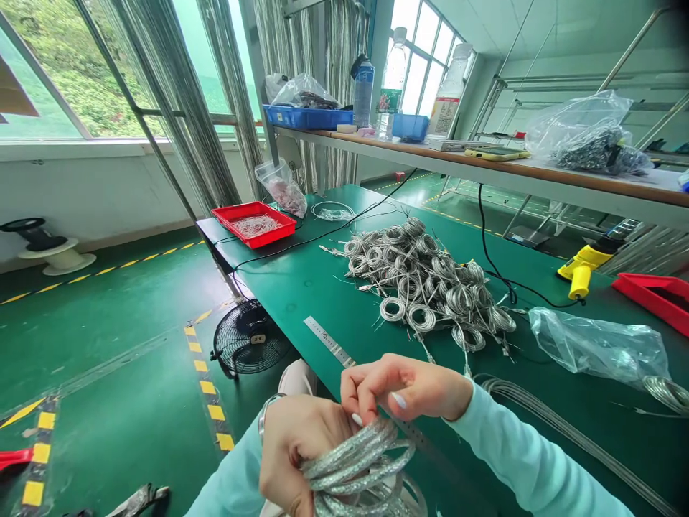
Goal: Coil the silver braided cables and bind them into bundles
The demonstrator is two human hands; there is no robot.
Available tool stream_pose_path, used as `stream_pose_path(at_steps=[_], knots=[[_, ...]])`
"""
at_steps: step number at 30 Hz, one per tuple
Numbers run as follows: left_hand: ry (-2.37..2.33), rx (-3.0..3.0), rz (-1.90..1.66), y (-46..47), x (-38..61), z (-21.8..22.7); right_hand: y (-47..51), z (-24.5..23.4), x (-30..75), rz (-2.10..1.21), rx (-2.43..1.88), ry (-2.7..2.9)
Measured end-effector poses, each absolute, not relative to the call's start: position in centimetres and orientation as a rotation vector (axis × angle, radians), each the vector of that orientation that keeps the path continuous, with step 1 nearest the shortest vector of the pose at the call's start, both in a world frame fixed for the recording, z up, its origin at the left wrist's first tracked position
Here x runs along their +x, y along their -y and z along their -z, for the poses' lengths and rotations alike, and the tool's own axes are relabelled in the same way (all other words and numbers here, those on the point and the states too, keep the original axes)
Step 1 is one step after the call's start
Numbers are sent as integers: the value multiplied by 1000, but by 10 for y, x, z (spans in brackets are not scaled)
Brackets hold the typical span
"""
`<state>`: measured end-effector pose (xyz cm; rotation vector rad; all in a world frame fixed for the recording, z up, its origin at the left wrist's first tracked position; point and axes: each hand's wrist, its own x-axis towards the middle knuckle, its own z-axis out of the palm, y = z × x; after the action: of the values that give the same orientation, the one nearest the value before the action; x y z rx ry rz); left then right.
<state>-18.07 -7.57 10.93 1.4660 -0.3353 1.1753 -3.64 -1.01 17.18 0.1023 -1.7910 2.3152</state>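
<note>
**Hands**
Left hand [298, 449]: closed around a silver braided wire coil [355, 467], a metal bangle [263, 418] on the wrist.
Right hand [403, 384]: narrow pinch, fingertips [366, 391] bunched at the top of the same coil; exactly what they grip is partly hidden.

**Step in hand:** coil held off the bench in both hands and worked at its top turn. Next move calls for a clear view of the pinched spot; cannot tell more from here.

**Things**
Coil position: near edge of the green bench mat [301, 287], just above it.
Steel ruler [328, 342]: on the mat, just beyond the hands.
Pile of coiled braided wires [425, 280]: mid-bench, beyond the ruler.
Clear plastic bag [597, 345]: right of the pile.

**Rest**
Red tray [283, 228]: far end of the bench, fine wires inside.
Yellow handheld tool [584, 266]: right side, corded.
Floor fan [248, 337]: left of the bench.
Wooden shelf [592, 183]: far side, holding bottles and blue crates [306, 118].

**Writing:** ruler graduations and bottle labels [390, 100] visible, too small to read; no brand legible.
</note>
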Motion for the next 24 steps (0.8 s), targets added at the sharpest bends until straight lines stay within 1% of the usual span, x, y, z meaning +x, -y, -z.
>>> stream_pose_path(at_steps=[6,13,17,24], knots=[[308,1552,-1132,74,-188,-119,10,-175,-31,-2235,44,1866],[368,1450,-1362,66,-180,-114,11,-180,-20,-2109,-78,1945],[434,1526,-1332,61,-179,-111,12,-180,-19,-2014,-135,1988],[321,1504,-1342,62,-184,-114,14,-178,-22,-1715,-129,2061]])
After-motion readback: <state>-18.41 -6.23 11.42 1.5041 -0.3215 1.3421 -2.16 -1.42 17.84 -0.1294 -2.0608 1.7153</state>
